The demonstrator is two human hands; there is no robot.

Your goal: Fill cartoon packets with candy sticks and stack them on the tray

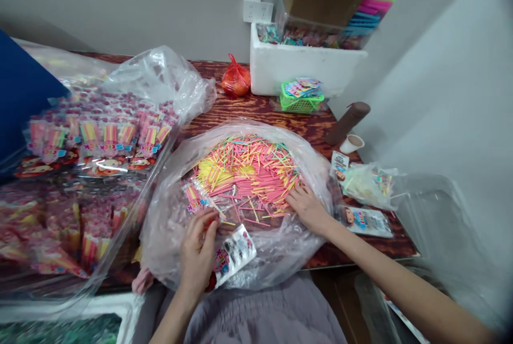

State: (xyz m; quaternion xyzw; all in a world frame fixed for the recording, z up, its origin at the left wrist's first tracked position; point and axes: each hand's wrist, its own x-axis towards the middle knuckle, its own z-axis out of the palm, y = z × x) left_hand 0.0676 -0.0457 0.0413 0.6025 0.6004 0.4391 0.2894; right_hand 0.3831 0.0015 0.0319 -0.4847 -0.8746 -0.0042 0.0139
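A large clear plastic bag (168,226) lies opened out in front of me, with a heap of thin pink, yellow and green sticks (256,173) in it. My left hand (196,250) is curled at the heap's near left, its fingertips by a small printed packet (195,197) with pink and yellow sticks inside. What those fingers grip is hidden. A silver-and-red printed pouch (236,253) lies just right of that hand. At the heap's right edge, my right hand (306,208) rests palm down, fingers stretched onto the sticks.
Many filled packets (108,135) are piled on the left, beside a blue panel (24,98). A white foam box (304,63), green basket (300,102), red bag (236,79), brown bottle (348,122) and paper cup (351,143) stand behind. A clear bin (436,216) is right.
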